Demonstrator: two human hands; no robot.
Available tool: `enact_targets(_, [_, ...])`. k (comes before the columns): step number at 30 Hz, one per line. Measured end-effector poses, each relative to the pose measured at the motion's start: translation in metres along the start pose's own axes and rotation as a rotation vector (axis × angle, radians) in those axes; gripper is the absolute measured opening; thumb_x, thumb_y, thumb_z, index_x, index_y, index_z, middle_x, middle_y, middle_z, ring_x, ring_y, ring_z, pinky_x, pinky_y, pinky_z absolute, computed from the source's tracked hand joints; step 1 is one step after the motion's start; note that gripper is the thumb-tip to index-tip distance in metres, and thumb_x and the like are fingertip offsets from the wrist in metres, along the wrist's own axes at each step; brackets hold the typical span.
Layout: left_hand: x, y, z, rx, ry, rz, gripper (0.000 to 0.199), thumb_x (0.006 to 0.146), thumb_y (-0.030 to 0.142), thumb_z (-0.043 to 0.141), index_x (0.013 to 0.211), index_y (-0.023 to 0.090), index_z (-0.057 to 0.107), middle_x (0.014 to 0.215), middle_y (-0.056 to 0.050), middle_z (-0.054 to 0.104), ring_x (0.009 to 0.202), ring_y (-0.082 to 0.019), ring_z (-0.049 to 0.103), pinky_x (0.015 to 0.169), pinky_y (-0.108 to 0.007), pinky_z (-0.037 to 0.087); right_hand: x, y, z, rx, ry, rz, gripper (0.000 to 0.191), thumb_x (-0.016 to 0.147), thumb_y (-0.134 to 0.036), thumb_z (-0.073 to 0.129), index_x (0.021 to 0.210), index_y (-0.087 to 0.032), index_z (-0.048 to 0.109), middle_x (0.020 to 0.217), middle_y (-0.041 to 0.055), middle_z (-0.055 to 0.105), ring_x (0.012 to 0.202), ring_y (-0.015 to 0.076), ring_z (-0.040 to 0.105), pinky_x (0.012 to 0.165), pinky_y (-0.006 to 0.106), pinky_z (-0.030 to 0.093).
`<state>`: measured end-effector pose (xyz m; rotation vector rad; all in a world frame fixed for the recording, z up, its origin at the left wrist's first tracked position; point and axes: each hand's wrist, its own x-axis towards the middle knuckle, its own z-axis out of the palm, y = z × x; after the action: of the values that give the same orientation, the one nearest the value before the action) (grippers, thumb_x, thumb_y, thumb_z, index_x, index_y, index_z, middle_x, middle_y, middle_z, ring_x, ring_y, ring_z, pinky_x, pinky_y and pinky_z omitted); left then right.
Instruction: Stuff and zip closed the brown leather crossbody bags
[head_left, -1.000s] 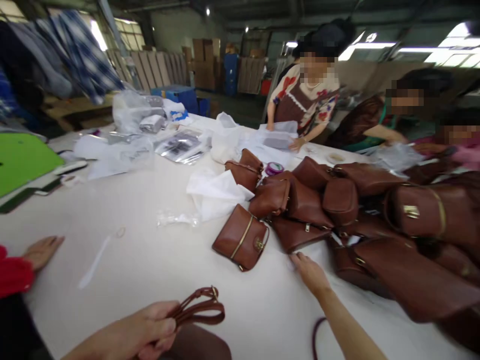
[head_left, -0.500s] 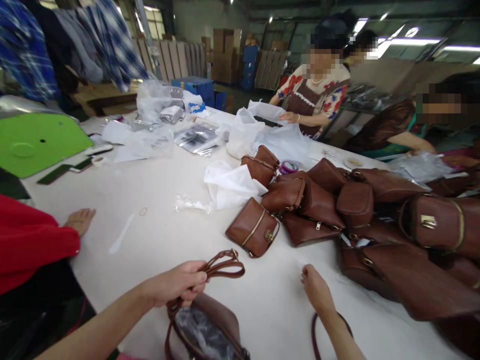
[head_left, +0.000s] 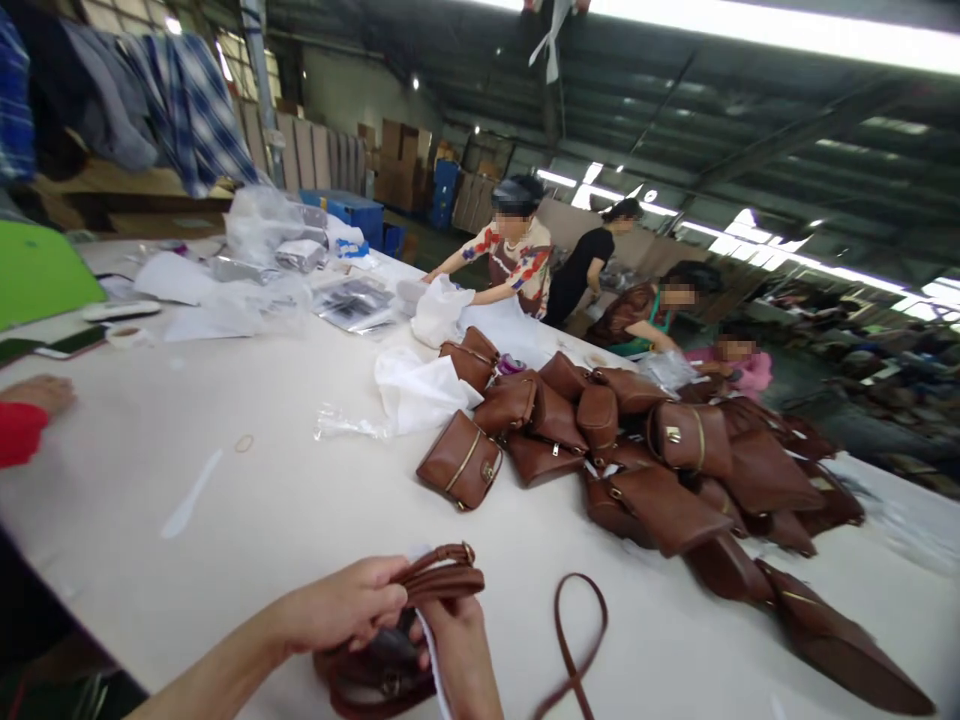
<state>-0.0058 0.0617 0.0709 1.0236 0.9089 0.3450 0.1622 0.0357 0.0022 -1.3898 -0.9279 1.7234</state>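
Observation:
My left hand (head_left: pixel 360 605) is closed on a folded brown strap (head_left: pixel 450 580) with a small buckle, near the bottom centre. Right beside it, my right hand (head_left: pixel 457 640) reaches in under the strap, next to a white strip (head_left: pixel 433 655); its fingers are partly hidden, and what they hold is unclear. Beneath both hands lies a brown bag (head_left: pixel 382 665) with a dark opening. Another brown strap (head_left: pixel 581 640) lies looped on the table to the right. A brown bag with a gold zip (head_left: pixel 459 460) rests ahead.
Many brown bags (head_left: pixel 652 500) are piled on the white table (head_left: pixel 255 560) at right. White wrapping (head_left: pixel 420 390) lies at centre. Several people work beyond; a co-worker's hand (head_left: pixel 45 395) rests at the left edge. A green object (head_left: pixel 45 275) stands at far left.
My right hand has moved left from the bare table to the strap and bag at my left hand. The view has turned right and up, showing more of the pile and the room.

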Motion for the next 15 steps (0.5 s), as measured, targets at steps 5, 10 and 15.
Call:
enact_targets(5, [-0.014, -0.011, 0.008, 0.015, 0.012, -0.031, 0.016, 0.076, 0.025, 0.048, 0.090, 0.018, 0.053, 0.061, 0.007, 0.044, 0.041, -0.005, 0.032, 0.039, -0.019, 0.027, 0.002, 0.002, 0.020, -0.004, 0.044, -0.077, 0.026, 0.069, -0.042, 0.062, 0.078, -0.018, 0.064, 0.051, -0.0032, 0.056, 0.044, 0.0104, 0.044, 0.042, 0.021, 0.030])
enact_targets(10, [-0.012, -0.027, 0.007, -0.050, 0.091, -0.061, 0.017, 0.069, 0.024, 0.053, 0.085, 0.018, 0.053, 0.057, 0.008, 0.046, 0.037, -0.005, 0.034, 0.037, -0.018, 0.032, 0.005, 0.019, 0.024, 0.072, 0.133, -0.105, 0.027, 0.061, -0.040, 0.070, 0.077, -0.018, 0.066, 0.049, -0.0057, 0.051, 0.043, 0.0091, 0.037, 0.042, 0.021, 0.026])
enact_targets(15, [-0.005, -0.041, 0.010, -0.076, 0.194, -0.013, 0.015, 0.071, 0.026, 0.053, 0.083, 0.017, 0.053, 0.058, 0.007, 0.048, 0.037, -0.004, 0.035, 0.034, -0.016, 0.028, 0.008, 0.021, 0.022, 0.174, 0.177, -0.090, 0.028, 0.058, -0.039, 0.074, 0.077, -0.020, 0.066, 0.049, -0.0067, 0.051, 0.043, 0.0096, 0.039, 0.043, 0.022, 0.029])
